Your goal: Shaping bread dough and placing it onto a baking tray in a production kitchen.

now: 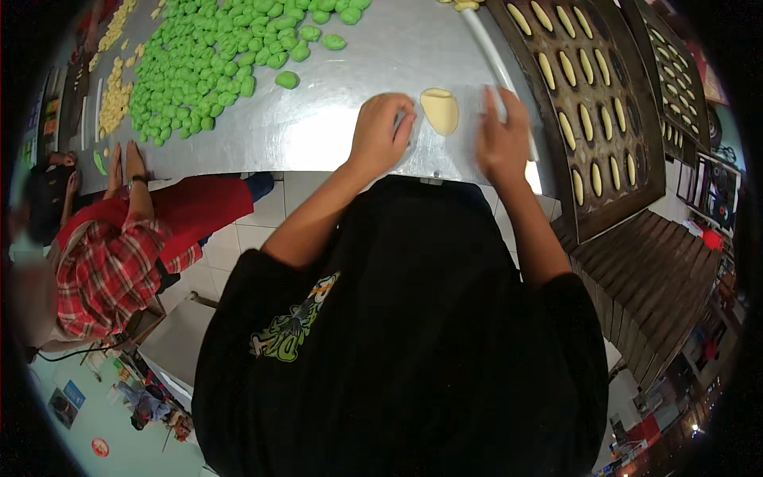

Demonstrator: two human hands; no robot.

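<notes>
A flat oval piece of pale yellow dough point(440, 113) lies on the metal table between my hands, its far edge folded over. Just left of it is my left hand point(383, 132), loosely curled, with a gap between thumb and fingers and nothing visible in it. On the other side, my right hand point(503, 137) is smeared by motion, so its grip cannot be made out. Beside that hand a long white rod point(482, 40) slants along the table's right part, partly hidden by the hand.
Many green dough balls point(207, 63) cover the table's far left, with pale dough pieces point(116, 99) beyond. A dark baking tray point(628, 193) with rows of slim dough rolls stands on the right; another tray point(699, 119) lies past it. A person in a red checked shirt point(111, 278) works at left.
</notes>
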